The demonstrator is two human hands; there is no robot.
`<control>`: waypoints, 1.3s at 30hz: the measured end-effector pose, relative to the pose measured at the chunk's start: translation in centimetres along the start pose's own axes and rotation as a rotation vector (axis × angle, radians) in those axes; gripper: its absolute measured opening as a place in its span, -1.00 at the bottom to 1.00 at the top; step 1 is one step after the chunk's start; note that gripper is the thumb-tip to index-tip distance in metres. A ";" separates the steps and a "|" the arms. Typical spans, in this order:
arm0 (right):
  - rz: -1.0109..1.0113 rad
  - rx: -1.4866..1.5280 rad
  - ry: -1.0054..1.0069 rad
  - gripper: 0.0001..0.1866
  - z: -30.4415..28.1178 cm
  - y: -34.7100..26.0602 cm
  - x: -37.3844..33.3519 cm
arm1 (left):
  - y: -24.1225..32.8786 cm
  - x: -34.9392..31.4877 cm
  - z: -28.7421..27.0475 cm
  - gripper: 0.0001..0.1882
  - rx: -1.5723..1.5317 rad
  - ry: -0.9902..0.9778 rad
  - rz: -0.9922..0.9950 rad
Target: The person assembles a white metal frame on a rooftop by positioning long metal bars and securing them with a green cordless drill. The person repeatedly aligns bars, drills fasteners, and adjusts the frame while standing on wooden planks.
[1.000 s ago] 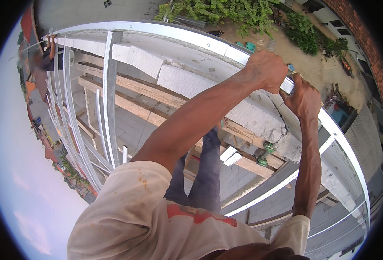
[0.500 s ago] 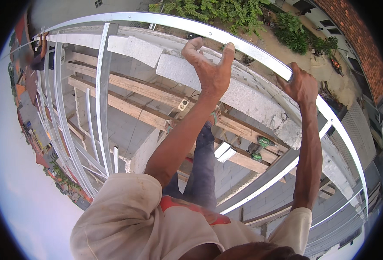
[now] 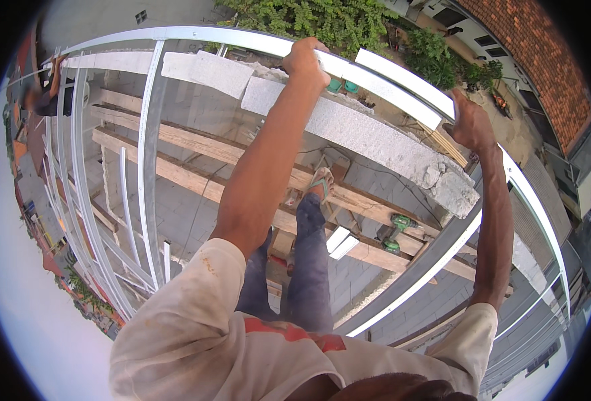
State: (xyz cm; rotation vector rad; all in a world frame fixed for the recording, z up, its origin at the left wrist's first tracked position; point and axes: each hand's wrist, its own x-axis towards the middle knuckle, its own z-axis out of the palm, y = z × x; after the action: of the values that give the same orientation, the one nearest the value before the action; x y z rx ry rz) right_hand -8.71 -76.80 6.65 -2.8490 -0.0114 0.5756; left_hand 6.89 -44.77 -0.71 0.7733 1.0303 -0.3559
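A long pale metal channel [image 3: 242, 38] runs in a curve along the top of the frame, above a rough concrete wall top [image 3: 376, 137]. My left hand [image 3: 307, 61] is closed around this channel, its fingers wrapped over the far side. Beyond the channel, a shorter metal length [image 3: 402, 75] lies alongside, with a dark gap between the two. My right hand [image 3: 471, 121] grips the near-right end of that shorter length, close against the long channel. Whether its fingers also hold the channel is hidden.
Wooden planks [image 3: 202, 144] cross below; my sandalled foot [image 3: 320, 184] stands on them. A green cordless drill [image 3: 396, 232] and two short white metal pieces [image 3: 341, 242] lie there. Upright metal struts [image 3: 150, 167] stand left. Another person [image 3: 56, 93] holds the frame at the far left.
My left hand has gone from open, with thumb raised, to wrapped around the channel. A shorter metal length now shows apart from the channel's outer side. My right hand has shifted slightly right.
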 end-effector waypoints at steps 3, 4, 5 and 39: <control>0.075 -0.001 -0.073 -0.19 -0.9 -0.9 0.3 | 0.4 3.0 -1.1 -0.71 0.603 -0.079 0.320; 0.092 0.000 -0.072 -0.19 -1.0 -1.0 0.3 | 0.6 3.6 -1.1 -0.73 0.656 -0.085 0.334; 0.093 0.000 -0.062 -0.20 -0.9 -1.1 0.3 | 0.8 4.2 -1.2 -0.75 0.708 -0.088 0.345; -0.005 0.039 0.167 -0.45 1.2 1.3 -0.4 | -0.1 1.9 -0.5 -0.78 0.453 0.010 0.118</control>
State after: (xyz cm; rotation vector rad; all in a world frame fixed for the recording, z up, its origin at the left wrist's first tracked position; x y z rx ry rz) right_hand -9.58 -77.77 5.41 -2.8484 0.0208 0.3317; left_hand 7.42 -44.27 -2.50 1.2378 0.9183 -0.4914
